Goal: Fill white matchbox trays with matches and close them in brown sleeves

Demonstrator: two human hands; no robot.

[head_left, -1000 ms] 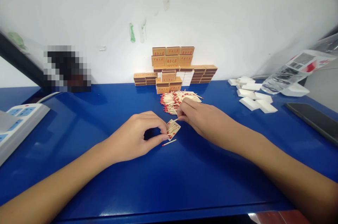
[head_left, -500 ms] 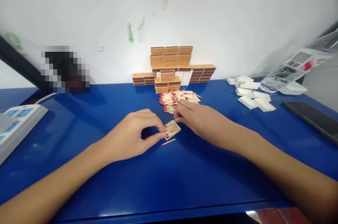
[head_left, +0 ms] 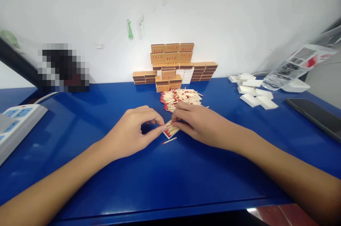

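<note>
A small white matchbox tray point(head_left: 170, 135) lies tilted on the blue tabletop, part filled with red-headed matches point(head_left: 172, 130). My left hand point(head_left: 138, 126) pinches the tray's left corner between thumb and fingertip. Over the tray's right end, my right hand point(head_left: 195, 121) has its fingers closed, and a red match head shows at their tips; how many matches it holds is hidden. One loose match point(head_left: 169, 140) rests just in front of the tray. Behind both hands is a heap of loose matches point(head_left: 181, 97), partly covered by my right hand.
Stacked yellow-brown matchboxes point(head_left: 171, 58) stand against the wall. White empty-looking trays point(head_left: 252, 91) lie at the right, beside a clear plastic bottle point(head_left: 282, 71) and a black phone point(head_left: 314, 116). A white power strip point(head_left: 22, 123) is at the left. The blue table's front edge point(head_left: 165, 213) runs below.
My right hand has moved from the heap's front edge left and down over the tray, with a match head at its fingertips. My left hand stays at the tray's corner.
</note>
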